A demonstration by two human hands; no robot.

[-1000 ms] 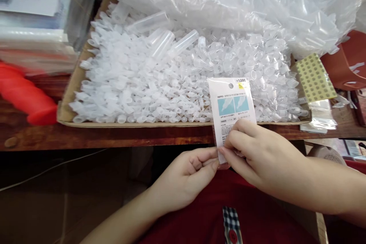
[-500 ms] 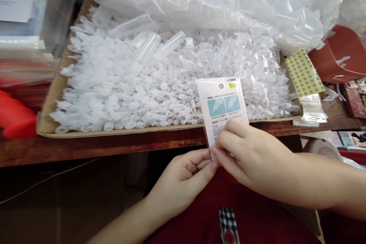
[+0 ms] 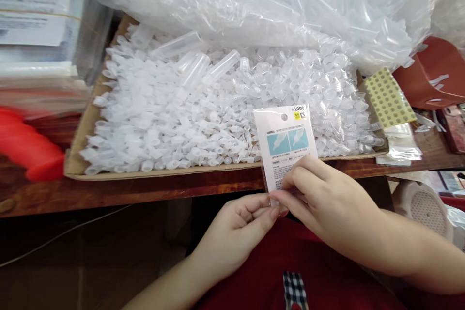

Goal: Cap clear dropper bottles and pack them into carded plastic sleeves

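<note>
Both my hands hold a small white printed packet [image 3: 285, 143] upright in front of the table edge. My left hand [image 3: 236, 232] pinches its bottom corner between thumb and fingers. My right hand [image 3: 323, 203] is closed on the packet's lower part, its fingers covering the bottom of the print. The packet carries two blue pictures, a round hang hole and a yellow price mark. Just behind it lies a shallow cardboard tray [image 3: 82, 164] heaped with several small clear plastic caps [image 3: 174, 121] and a few clear tubes [image 3: 221, 67].
A big clear bag of plastic parts [image 3: 276, 5] lies over the tray's back. A red object [image 3: 29, 147] sits at left, a dotted yellow sheet [image 3: 388, 99] and a red container [image 3: 432, 77] at right. The wooden table edge [image 3: 145, 193] runs across.
The view has shifted slightly; the packet and both hands have stayed together in the same grip, now a little lower in the picture.
</note>
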